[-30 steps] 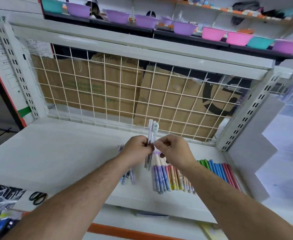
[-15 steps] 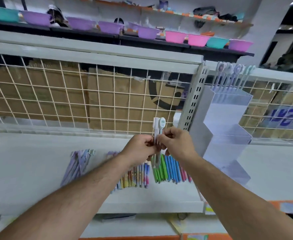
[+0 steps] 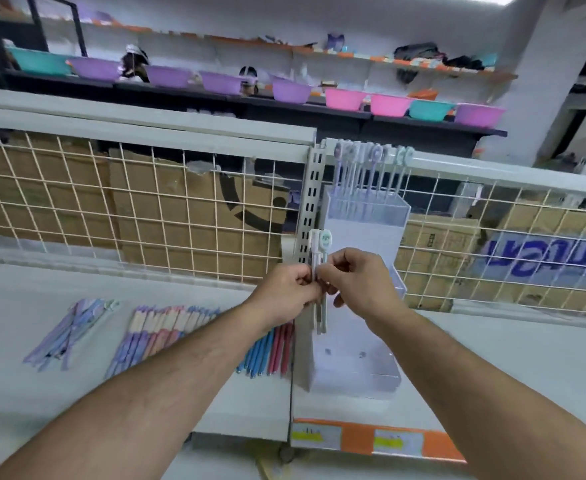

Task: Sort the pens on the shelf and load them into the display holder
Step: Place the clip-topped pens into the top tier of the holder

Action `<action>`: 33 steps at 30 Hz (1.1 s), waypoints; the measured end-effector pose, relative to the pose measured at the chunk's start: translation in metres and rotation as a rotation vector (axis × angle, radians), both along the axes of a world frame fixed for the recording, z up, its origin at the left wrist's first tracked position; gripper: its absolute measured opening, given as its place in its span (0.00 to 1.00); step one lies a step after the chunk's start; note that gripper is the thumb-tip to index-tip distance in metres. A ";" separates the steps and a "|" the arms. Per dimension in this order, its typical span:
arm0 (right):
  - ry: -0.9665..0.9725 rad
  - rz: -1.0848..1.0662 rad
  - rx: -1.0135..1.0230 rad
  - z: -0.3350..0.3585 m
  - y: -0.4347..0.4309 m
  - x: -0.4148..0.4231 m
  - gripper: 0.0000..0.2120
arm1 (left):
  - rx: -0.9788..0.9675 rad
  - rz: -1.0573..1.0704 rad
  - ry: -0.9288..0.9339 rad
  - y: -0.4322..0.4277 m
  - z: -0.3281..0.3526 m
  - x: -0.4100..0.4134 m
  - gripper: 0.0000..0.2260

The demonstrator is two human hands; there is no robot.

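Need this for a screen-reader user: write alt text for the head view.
Left hand and right hand pinch pale pens upright before a clear display holder with pens in its top tier. Coloured pens lie grouped on the shelf.

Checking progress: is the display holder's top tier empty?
No, a row of pens stands upright in the top tier of the display holder.

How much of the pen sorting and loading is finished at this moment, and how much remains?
Done: a row of pale pens stands in the top tier of the display holder. In hand: the left hand and right hand together grip a few white pens upright in front of the holder. Left: the purple pile, the pastel row and the blue and red pens lie on the shelf.
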State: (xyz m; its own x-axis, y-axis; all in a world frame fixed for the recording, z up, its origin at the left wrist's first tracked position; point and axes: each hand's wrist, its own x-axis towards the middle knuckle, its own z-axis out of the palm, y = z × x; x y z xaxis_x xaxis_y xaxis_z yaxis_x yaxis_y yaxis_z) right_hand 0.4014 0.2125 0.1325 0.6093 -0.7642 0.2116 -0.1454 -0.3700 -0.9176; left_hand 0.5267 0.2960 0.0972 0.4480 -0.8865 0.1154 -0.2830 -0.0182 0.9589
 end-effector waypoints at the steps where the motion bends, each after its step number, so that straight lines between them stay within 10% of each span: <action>1: -0.002 0.008 -0.001 0.003 -0.006 -0.005 0.04 | -0.005 0.008 -0.005 -0.006 0.002 -0.004 0.03; 33: -0.158 -0.406 -0.288 0.126 -0.135 0.037 0.04 | -0.086 -0.126 0.266 -0.100 0.018 -0.002 0.05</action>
State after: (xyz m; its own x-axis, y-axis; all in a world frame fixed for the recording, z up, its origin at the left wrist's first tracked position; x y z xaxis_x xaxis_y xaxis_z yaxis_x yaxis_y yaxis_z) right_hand 0.4387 0.0779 0.2589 0.2193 -0.8295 0.5137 -0.1977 -0.5533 -0.8092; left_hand 0.5243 0.1959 0.1154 0.3595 -0.9292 0.0857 -0.0166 0.0855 0.9962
